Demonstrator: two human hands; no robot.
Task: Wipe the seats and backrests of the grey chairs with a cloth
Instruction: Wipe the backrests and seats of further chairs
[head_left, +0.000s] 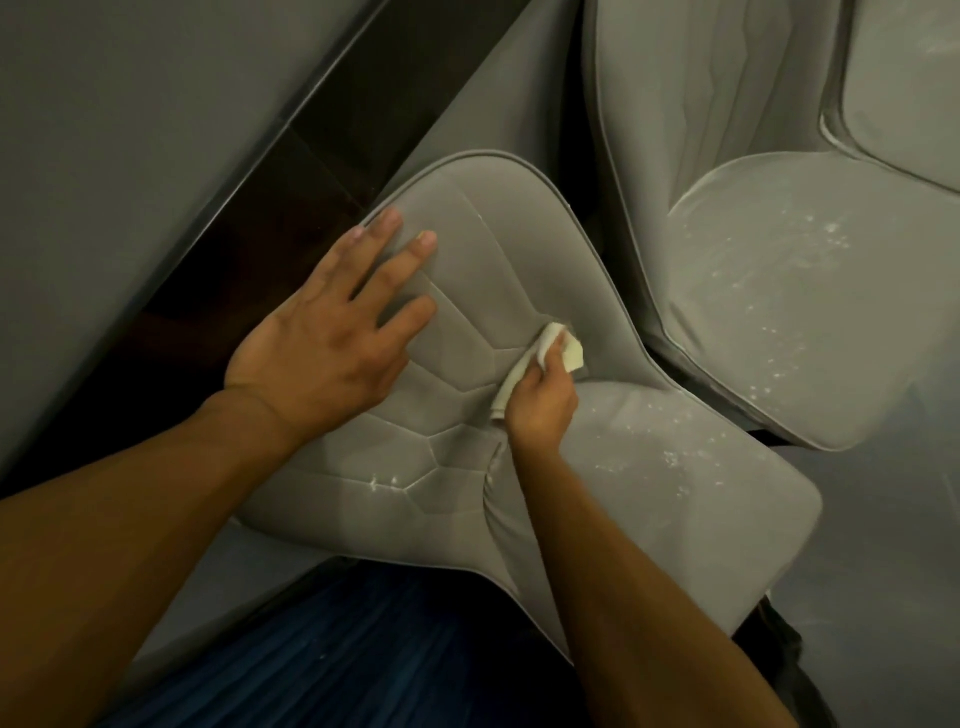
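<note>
A grey padded chair fills the middle of the head view; its quilted backrest (467, 249) lies to the upper left and its seat (675, 499) to the lower right. My left hand (332, 332) lies flat on the backrest, fingers spread, holding nothing. My right hand (540, 400) is shut on a small cream cloth (563, 345), pressed against the crease where backrest meets seat. White specks dot the seat. A second grey chair (810, 312) stands to the right, its seat also speckled with white.
A grey wall panel (130, 156) with a dark strip (332, 156) runs diagonally behind the chair on the left. Blue fabric (353, 654) of my clothing shows at the bottom. The two chairs stand close together, nearly touching.
</note>
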